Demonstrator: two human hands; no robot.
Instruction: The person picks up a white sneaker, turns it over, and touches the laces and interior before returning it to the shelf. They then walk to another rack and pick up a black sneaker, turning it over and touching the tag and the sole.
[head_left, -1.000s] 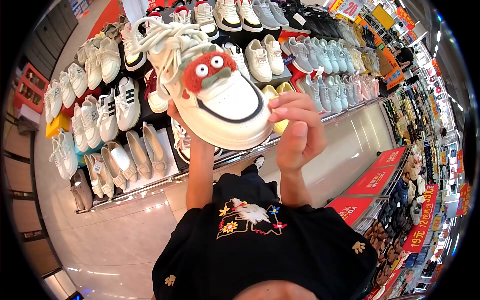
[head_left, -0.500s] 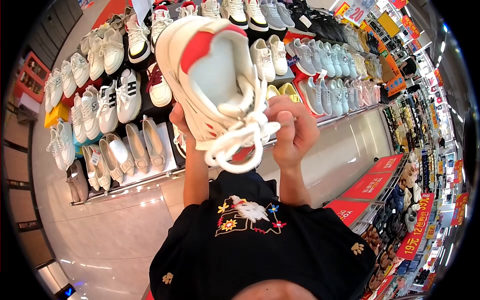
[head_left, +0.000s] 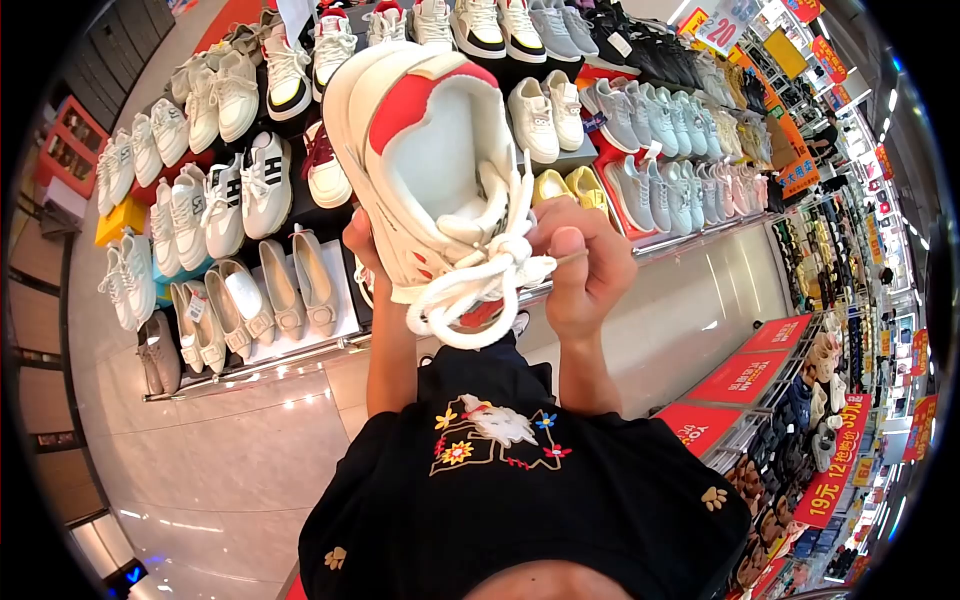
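Note:
A white sneaker (head_left: 385,190) with a red heel patch is held up before my chest, its opening facing me. My left hand (head_left: 362,245) grips the sneaker along its left side; most of those fingers are hidden behind it. White laces (head_left: 505,250) are tied in a bow with hanging loops at the front of the opening. My right hand (head_left: 588,262) is closed beside the bow, thumb and fingers pinching a lace end.
Rows of pale sneakers (head_left: 235,100) and beige flats (head_left: 283,290) stand on a display in front of me. A metal rail (head_left: 270,362) edges it. Red signs (head_left: 750,372) and another shoe rack (head_left: 790,470) are to my right, above tiled floor (head_left: 220,450).
The display has shifted slightly right and down in view. The sneaker sits slightly lower and its laces have shifted a little, while both hands keep nearly the same hold.

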